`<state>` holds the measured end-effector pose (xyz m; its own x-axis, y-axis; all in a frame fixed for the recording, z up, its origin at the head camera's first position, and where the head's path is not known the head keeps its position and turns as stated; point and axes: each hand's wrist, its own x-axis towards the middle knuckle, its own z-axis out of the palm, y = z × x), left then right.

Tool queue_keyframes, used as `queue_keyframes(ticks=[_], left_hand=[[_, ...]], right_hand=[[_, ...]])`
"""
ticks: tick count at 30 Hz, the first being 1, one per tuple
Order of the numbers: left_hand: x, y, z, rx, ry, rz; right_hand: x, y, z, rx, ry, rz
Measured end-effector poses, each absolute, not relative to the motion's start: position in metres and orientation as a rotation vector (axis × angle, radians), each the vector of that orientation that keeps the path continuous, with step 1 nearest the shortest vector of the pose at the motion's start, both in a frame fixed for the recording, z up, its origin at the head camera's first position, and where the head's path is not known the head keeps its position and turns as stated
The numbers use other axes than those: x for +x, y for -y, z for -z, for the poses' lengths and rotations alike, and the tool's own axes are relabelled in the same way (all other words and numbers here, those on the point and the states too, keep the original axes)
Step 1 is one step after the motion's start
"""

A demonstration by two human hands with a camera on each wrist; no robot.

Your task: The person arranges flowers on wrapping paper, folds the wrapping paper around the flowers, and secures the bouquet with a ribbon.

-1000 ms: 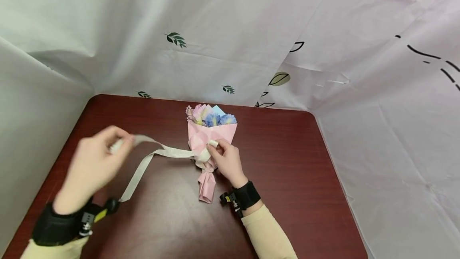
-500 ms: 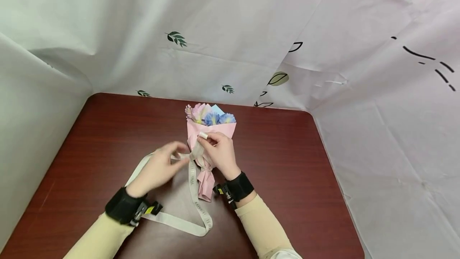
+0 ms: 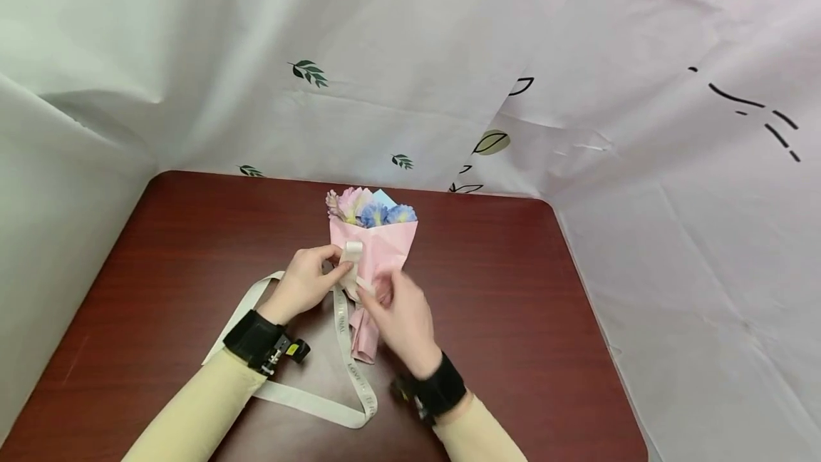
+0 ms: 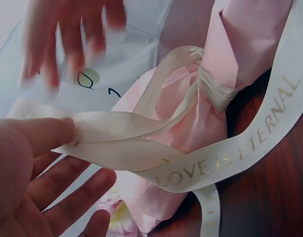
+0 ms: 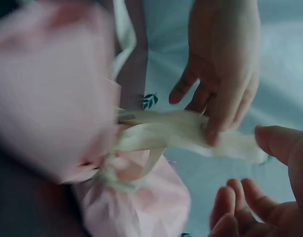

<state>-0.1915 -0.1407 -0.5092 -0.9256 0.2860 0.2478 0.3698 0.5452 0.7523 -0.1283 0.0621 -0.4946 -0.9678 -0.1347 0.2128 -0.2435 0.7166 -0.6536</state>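
Observation:
A bouquet (image 3: pixel 385 244) in pink paper, with pink and blue flowers, lies on the table, tied at its neck with cream ribbon (image 4: pixel 215 91). My left hand (image 3: pixel 304 280) pinches a folded loop of the ribbon (image 3: pixel 352 252) over the wrapping; in the left wrist view the thumb lies on top and the fingers are underneath. My right hand (image 3: pixel 404 312) is just right of the ribbon at the bouquet's lower part. Its thumb and fingers are spread apart in the right wrist view, with the thumb overlapping the loop's end. Whether they touch is unclear.
A long ribbon tail (image 3: pixel 314 399), printed with lettering, runs over the dark red table (image 3: pixel 500 269) toward the front and round the left forearm. A white patterned cloth (image 3: pixel 385 55) stands behind and beside the table.
My left hand has come in from the left and taken the ribbon loop that the right hand was pinching. My right hand has let go and moved down. The long tail now lies on the table.

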Motion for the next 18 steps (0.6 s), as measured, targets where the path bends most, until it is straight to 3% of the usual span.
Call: queue_keyframes(ticks=[4, 9, 14, 18], left_hand=[[-0.190, 0.138, 0.513, -0.541, 2.633, 1.372], [-0.192, 0.134, 0.514, -0.534, 2.589, 1.371], [-0.191, 0.134, 0.513, -0.559, 2.597, 1.404], [-0.190, 0.134, 0.515, -0.553, 2.594, 1.421]], right_hand=[[-0.080, -0.073, 0.508, 0.397, 2.991, -0.601], [-0.056, -0.067, 0.538, 0.474, 3.018, -0.313], [-0.048, -0.057, 0.545, 0.529, 3.093, -0.489], [-0.049, -0.063, 0.528, 0.691, 3.096, -0.917]])
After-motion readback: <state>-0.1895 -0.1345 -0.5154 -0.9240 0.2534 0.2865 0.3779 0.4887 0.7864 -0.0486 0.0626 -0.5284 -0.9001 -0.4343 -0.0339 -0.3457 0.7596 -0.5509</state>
